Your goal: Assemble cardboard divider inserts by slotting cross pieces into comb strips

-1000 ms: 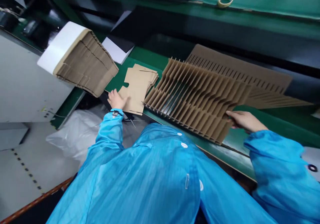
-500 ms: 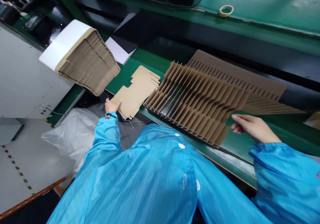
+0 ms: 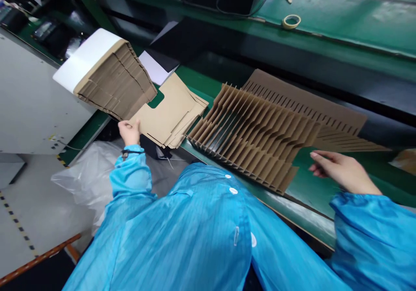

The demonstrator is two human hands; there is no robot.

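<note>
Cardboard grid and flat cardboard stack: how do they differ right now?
The cardboard grid stands in upright slotted ribs; the flat cardboard stack lies in flat sheets. The stack has the left hand at its edge; the right hand hovers just off the grid, not touching it. Both are brown cardboard on the green bench.

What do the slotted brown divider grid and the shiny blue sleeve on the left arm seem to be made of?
The slotted brown divider grid looks like kraft cardboard, probably corrugated: matte and uncoated, with stiff, cleanly cut slats. The shiny blue sleeve looks like thin synthetic fabric, with a slight sheen, fine vertical stripes and soft creases; its exact fibre can't be told.
</note>
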